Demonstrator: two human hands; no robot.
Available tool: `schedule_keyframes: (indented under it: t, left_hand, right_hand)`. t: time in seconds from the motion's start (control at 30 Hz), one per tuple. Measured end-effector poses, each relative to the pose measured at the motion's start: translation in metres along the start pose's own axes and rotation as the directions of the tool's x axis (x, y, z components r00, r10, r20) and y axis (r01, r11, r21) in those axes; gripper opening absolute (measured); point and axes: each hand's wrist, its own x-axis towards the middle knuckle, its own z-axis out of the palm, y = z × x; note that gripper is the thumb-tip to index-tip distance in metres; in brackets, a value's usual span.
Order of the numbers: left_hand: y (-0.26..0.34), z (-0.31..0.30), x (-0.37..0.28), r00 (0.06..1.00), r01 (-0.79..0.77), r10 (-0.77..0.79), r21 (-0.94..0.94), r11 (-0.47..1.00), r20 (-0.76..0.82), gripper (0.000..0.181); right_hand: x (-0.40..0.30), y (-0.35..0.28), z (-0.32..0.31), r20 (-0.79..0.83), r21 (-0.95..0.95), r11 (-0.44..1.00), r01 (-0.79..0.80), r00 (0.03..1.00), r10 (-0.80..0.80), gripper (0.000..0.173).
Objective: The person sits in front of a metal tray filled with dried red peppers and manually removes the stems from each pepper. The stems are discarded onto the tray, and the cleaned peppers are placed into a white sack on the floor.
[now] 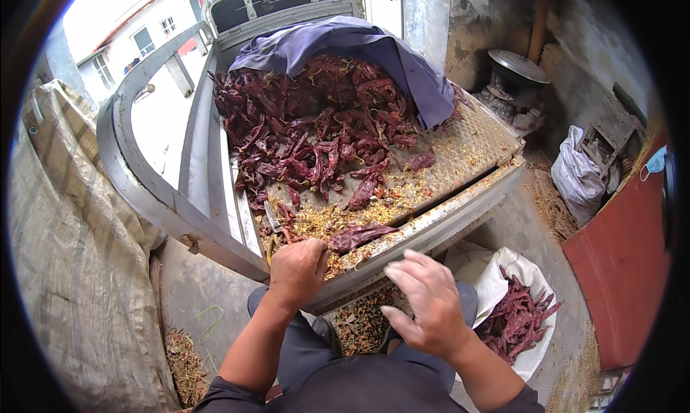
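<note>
My left hand (pixel 299 267) is closed at the near edge of the metal cart bed, pinching one end of a dark red dried chili pepper (pixel 361 237). The pepper points right across the scattered seeds. Just beyond that hand lies a pointed metal blade (pixel 272 217); its handle is partly hidden. My right hand (pixel 426 302) hovers in front of the bed's edge, fingers apart, holding nothing. Past both hands a large heap of dried chili peppers (pixel 323 127) covers much of the bed, and a few single pods lie closer. A purple-blue cloth (pixel 372 43) drapes over the heap's back.
A white woven sack (pixel 531 359) of dried chilies stands open at my right. Stem scraps (pixel 361 324) cover the floor between my feet. A curved metal rail (pixel 116 138) borders the bed's left. Farther right are a tied white sack (pixel 577 176) and a lidded pot (pixel 518 67).
</note>
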Motion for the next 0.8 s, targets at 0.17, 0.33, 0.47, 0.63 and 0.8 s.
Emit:
schedule_keyframes:
  t: [0.17, 0.33, 0.47, 0.63, 0.8]
  left_hand:
    - [0.033, -0.012, -0.021, 0.986, -0.057, 0.098, -0.285, 0.957, 0.132, 0.013]
    - [0.030, -0.017, -0.020, 0.893, -0.142, 0.248, -0.286, 0.948, 0.377, 0.016]
    - [0.021, -0.016, -0.018, 0.829, -0.138, 0.339, -0.424, 0.895, 0.445, 0.018]
    - [0.017, -0.014, -0.023, 0.843, 0.083, 0.360, -0.757, 0.648, 0.400, 0.019]
    - [0.018, -0.005, -0.032, 0.848, 0.268, 0.284, -0.824, 0.499, 0.448, 0.023]
  right_hand:
    - [0.029, 0.032, 0.056, 0.340, -0.196, 0.957, 0.213, 0.930, -0.137, 0.034]
    - [0.022, 0.042, 0.060, 0.520, -0.089, 0.964, 0.252, 0.837, -0.171, 0.016]
    - [0.022, 0.041, 0.058, 0.587, 0.040, 0.987, 0.153, 0.796, -0.147, 0.016]
    - [-0.003, 0.043, 0.072, 0.480, 0.556, 0.801, -0.223, 0.873, -0.089, 0.024]
    - [-0.034, 0.027, 0.093, 0.583, 0.728, 0.308, -0.612, 0.790, 0.190, 0.033]
